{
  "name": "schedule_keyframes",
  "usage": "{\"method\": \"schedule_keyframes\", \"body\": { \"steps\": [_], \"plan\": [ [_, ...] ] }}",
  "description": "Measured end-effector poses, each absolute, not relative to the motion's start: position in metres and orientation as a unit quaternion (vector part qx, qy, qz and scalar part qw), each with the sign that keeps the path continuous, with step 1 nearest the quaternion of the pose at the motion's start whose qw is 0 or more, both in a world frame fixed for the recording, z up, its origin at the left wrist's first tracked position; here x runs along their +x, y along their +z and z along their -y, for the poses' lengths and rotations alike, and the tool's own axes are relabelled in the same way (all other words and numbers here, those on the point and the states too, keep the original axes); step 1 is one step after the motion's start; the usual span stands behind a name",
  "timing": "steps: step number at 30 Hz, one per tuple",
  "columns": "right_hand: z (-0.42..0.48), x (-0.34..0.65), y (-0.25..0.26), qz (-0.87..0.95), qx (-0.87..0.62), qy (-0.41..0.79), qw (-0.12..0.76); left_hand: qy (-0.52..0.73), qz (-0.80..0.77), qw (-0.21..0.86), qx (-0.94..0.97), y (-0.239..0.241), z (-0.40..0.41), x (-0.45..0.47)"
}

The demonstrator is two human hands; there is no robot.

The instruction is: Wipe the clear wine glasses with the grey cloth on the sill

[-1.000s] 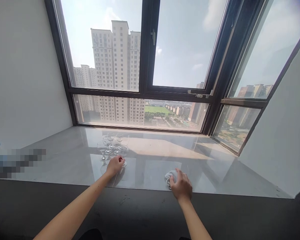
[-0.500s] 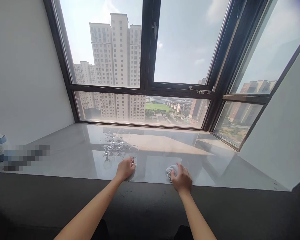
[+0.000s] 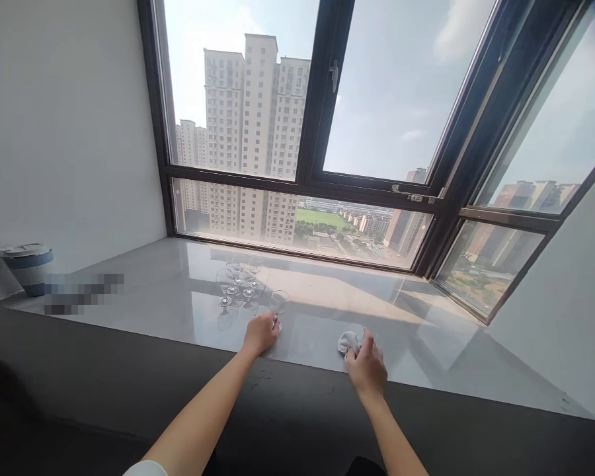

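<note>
While the head camera looks down over a glossy sill [image 3: 307, 338] below a window [image 3: 305, 188], the left hand [image 3: 261, 332] pinches a wine glass [image 3: 279, 301] low down, around its stem, near the front edge. The bowl points upward, clear of the fingers, and part of the foot shows beside the fingertips; whether that foot rests flat or is slightly raised, I cannot tell. Off to the right, well apart from the glass, the right hand [image 3: 367, 370] is closed loosely on a bunched pale cloth [image 3: 348, 344], which lies on the sill between thumb and fingers. How hard it presses does not show. Several stemmed glasses [image 3: 233, 287] stand upright in a tight cluster beyond the left hand, toward the window, and a blue-and-white container [image 3: 32, 272] sits at the far left beside the wall.

To handle this well, I would keep the pinch light but sure, since a thin stem likely bears little twisting. Gripping low seems sensible, as it keeps fingers off the bowl, though the glass could tip if nudged from above. Keeping it upright, and a little back from the edge, looks safest. The cloth is best kept flat and away from the foot, and the left wrist clear of the clustered glasses.
</note>
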State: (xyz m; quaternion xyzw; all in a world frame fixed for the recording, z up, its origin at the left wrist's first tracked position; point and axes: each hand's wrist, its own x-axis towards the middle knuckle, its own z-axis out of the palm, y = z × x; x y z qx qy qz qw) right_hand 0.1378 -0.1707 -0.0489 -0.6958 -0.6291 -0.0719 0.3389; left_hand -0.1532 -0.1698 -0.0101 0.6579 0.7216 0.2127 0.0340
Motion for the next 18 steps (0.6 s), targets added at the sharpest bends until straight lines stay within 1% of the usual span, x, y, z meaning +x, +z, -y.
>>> {"method": "schedule_keyframes", "body": {
  "steps": [2, 5, 8, 10, 11, 12, 15, 16, 18],
  "plan": [
    [0.164, 0.132, -0.037, 0.653, -0.677, -0.002, 0.34, 0.212, -0.719, 0.038, 0.66, -0.01, 0.17, -0.154],
    [0.156, 0.111, -0.012, 0.679, -0.607, 0.062, 0.409, 0.209, -0.716, 0.039, 0.665, -0.012, 0.17, -0.155],
    [0.152, 0.071, 0.025, 0.705, -0.509, 0.045, 0.492, 0.205, -0.711, 0.032, 0.672, -0.014, 0.168, -0.155],
    [0.151, 0.037, 0.051, 0.735, -0.454, 0.026, 0.503, 0.206, -0.707, 0.028, 0.676, -0.015, 0.168, -0.155],
    [0.151, 0.021, 0.062, 0.76, -0.435, 0.017, 0.483, 0.206, -0.706, 0.027, 0.677, -0.015, 0.168, -0.155],
    [0.15, 0.005, 0.072, 0.789, -0.424, 0.004, 0.444, 0.205, -0.706, 0.028, 0.677, -0.015, 0.168, -0.155],
    [0.149, -0.031, 0.086, 0.856, -0.42, -0.051, 0.297, 0.2, -0.707, 0.034, 0.677, -0.016, 0.168, -0.156],
    [0.149, -0.039, 0.087, 0.864, -0.423, -0.067, 0.264, 0.2, -0.706, 0.035, 0.678, -0.016, 0.168, -0.156],
    [0.149, -0.048, 0.085, 0.869, -0.427, -0.085, 0.235, 0.2, -0.703, 0.038, 0.681, -0.016, 0.168, -0.156]
  ]
}}
